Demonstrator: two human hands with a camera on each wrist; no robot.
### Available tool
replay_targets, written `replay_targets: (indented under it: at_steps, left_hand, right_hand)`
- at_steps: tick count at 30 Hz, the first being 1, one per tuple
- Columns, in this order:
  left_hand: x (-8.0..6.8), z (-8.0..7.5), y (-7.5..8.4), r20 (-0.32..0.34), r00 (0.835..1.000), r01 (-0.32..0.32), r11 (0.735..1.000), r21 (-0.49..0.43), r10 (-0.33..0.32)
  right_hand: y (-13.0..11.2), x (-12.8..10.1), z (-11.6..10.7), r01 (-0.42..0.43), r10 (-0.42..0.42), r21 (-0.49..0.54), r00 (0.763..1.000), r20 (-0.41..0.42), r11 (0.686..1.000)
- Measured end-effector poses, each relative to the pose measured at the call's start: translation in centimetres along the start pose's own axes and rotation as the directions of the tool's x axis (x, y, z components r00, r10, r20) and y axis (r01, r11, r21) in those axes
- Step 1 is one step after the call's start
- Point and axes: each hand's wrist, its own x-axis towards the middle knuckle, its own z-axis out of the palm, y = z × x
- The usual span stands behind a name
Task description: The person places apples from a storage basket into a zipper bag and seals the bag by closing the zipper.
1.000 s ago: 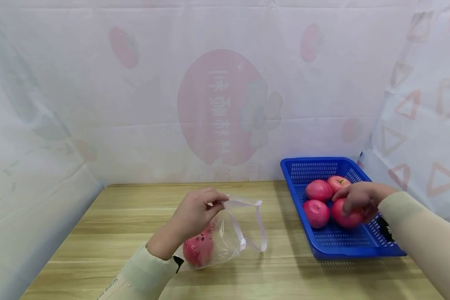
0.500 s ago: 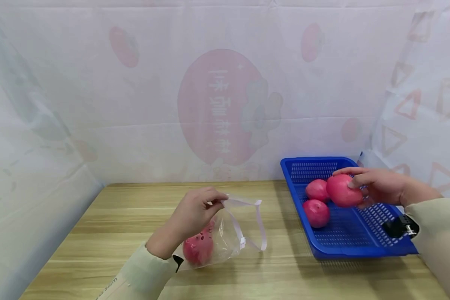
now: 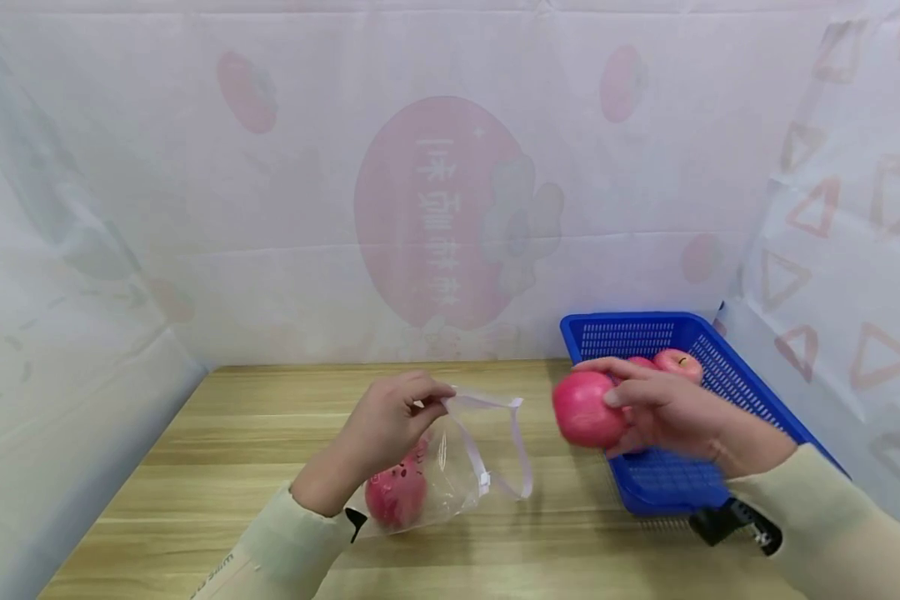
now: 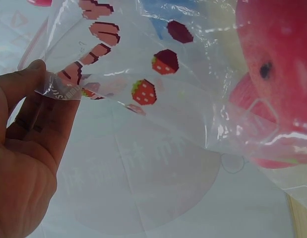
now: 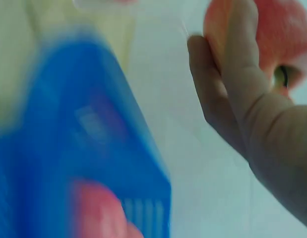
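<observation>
The person's right hand [image 3: 671, 412] grips a round red-pink apple [image 3: 587, 409], fingers curled over its top and thumb under it, and holds it in the air above the bench, between the blue basket and the bag. In the right wrist view the same fingers [image 5: 242, 84] wrap the fruit from the side, though that picture is blurred.

The left hand [image 3: 390, 425] pinches the upper edge of a clear plastic zip bag [image 3: 450, 467] printed with small strawberries, thumb and fingers pressed together on the film, holding the mouth of the bag lifted and open toward the right. The left wrist view shows the fingertips [image 4: 36, 74] clamped on the printed rim. A second red apple [image 3: 396, 498] lies inside the bag at its low end, resting on the bench just beside the left wrist.

The blue perforated plastic basket [image 3: 750, 400] stands on the right part of the light wooden bench [image 3: 217, 433], near the held apple. Two more red apples [image 3: 678, 363] show in the basket behind the right hand, partly hidden by it. A pale translucent printed sheet [image 3: 450, 183] hangs behind and to both sides of the bench.
</observation>
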Motion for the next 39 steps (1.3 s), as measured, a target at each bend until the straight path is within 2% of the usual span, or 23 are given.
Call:
replay_targets:
  at_steps: [4, 9, 16, 25, 32, 39]
  left_hand:
    - [0.0, 0.0, 0.0, 0.006, 1.000, 0.007, 1.000, -0.007, -0.007]
    - [0.0, 0.0, 0.0, 0.003, 1.000, 0.008, 1.000, -0.023, -0.008]
    - [0.0, 0.1, 0.0, -0.003, 1.000, -0.010, 1.000, -0.025, 0.010]
    - [0.2, 0.0, 0.1, 0.001, 1.000, -0.019, 1.000, -0.002, 0.019]
    - [0.2, 0.0, 0.3, -0.004, 1.000, -0.014, 1.000, 0.010, 0.014]
    - [0.2, 0.0, 0.4, -0.017, 1.000, -0.006, 0.999, 0.036, 0.006]
  right_hand:
    - [2.2, 1.6, 3.2, -0.001, 0.005, 0.078, 0.998, -0.056, 0.997]
    - [4.4, 3.3, 6.0, 0.010, 0.007, 0.125, 0.991, -0.132, 0.992]
    - [6.2, 5.1, 8.6, 0.115, -0.098, 0.060, 0.966, -0.238, 0.992]
    - [7.1, 6.3, 9.9, 0.170, -0.172, -0.032, 0.936, -0.306, 0.985]
    - [7.4, 6.7, 10.2, 0.124, -0.169, -0.149, 0.924, -0.343, 0.981]
    - [7.7, 7.2, 10.7, 0.086, -0.149, -0.164, 0.893, -0.425, 0.983]
